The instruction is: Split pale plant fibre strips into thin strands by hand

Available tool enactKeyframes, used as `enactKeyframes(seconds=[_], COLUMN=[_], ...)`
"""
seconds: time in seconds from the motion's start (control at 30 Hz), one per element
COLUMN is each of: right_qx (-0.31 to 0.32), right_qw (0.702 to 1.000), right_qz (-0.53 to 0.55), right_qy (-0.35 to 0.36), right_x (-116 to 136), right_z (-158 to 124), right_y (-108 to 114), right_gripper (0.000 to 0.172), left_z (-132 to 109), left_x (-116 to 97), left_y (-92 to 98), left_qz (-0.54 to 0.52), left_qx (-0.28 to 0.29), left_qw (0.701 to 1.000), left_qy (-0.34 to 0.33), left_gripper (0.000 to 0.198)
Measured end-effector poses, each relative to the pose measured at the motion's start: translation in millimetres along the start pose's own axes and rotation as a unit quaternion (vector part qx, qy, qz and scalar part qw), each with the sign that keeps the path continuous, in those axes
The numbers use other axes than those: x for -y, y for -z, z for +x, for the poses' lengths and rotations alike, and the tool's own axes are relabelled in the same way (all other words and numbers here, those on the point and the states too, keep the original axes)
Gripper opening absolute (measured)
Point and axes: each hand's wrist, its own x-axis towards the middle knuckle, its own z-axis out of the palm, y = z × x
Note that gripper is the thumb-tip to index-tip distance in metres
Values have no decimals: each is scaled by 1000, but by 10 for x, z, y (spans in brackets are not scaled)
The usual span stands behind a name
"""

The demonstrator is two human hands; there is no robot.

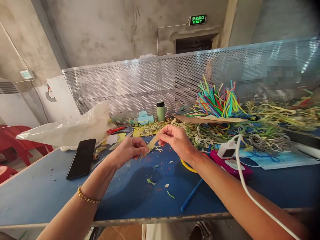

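Note:
A pale yellowish strip of dried leaf or husk (pixel 153 142) is stretched between my two hands above the blue table (pixel 120 200). My left hand (pixel 131 150) pinches its lower left end between thumb and fingers. At the upper right end, my right hand (pixel 175 138) grips it the same way, with the fingers curled. The exact kind of the strip cannot be made out. Below the hands lie small green and white scraps (pixel 151 181) on the tabletop.
A black phone (pixel 81 159) and a plastic bag (pixel 72 125) lie at left. Behind stand a green bottle (pixel 160 111) and a perforated metal screen (pixel 120 88). To the right are colourful pipe cleaners (pixel 217 101), heaped dried plant strips (pixel 282 116), a magenta box (pixel 232 168) and a white cable (pixel 243 183).

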Motion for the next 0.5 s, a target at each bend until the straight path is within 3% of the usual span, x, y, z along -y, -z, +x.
enactKeyframes(seconds=[0.1, 0.3, 0.5], right_qx=[3, -14, -9], right_qw=[1000, 998, 997], right_qz=[-15, -14, -4], right_qy=[20, 54, 74], right_x=[10, 11, 31], right_z=[-17, 0, 8], right_y=[-27, 25, 58], right_gripper=[18, 15, 15], left_z=[9, -52, -114], left_x=[48, 111, 115], left_y=[-29, -31, 49], left_qz=[-21, -12, 5], left_qx=[-2, 52, 32], left_qw=[1000, 999, 999], left_qy=[-8, 2, 21], left_gripper=[26, 20, 20])
